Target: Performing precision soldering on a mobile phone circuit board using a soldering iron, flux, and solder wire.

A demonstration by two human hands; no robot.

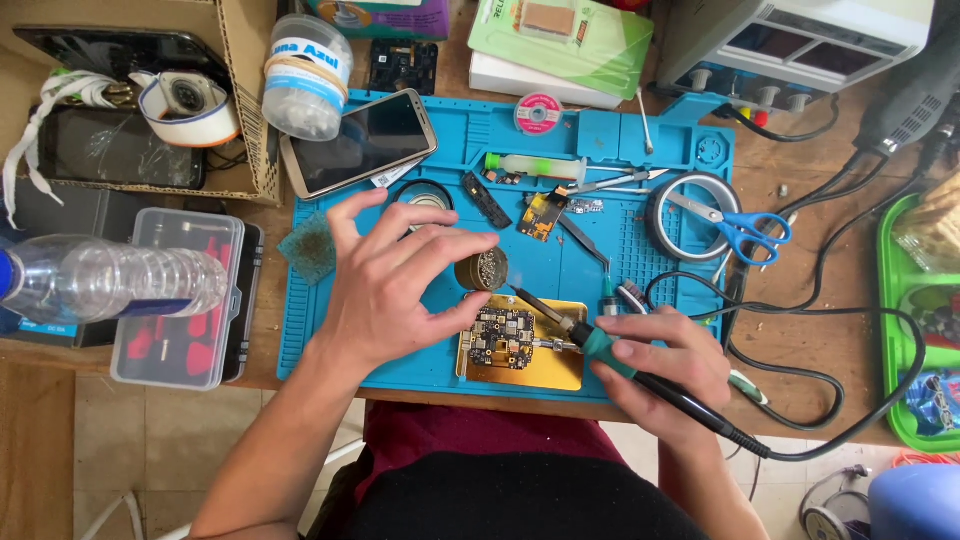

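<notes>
The right hand [665, 365] grips a soldering iron [620, 362] like a pen, its tip on the circuit board [503, 332] just left of it. The board sits on a gold holder [535, 372]. The left hand [400, 275] is loose, fingers spread, thumb touching the board's left edge, above the blue mat [640, 270]

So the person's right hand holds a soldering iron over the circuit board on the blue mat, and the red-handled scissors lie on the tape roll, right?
Nearly. The head view shows the scissors have blue handles, not red. The rest holds: the right hand holds the soldering iron at the circuit board on the blue mat, and the scissors lie on the tape roll.
</notes>
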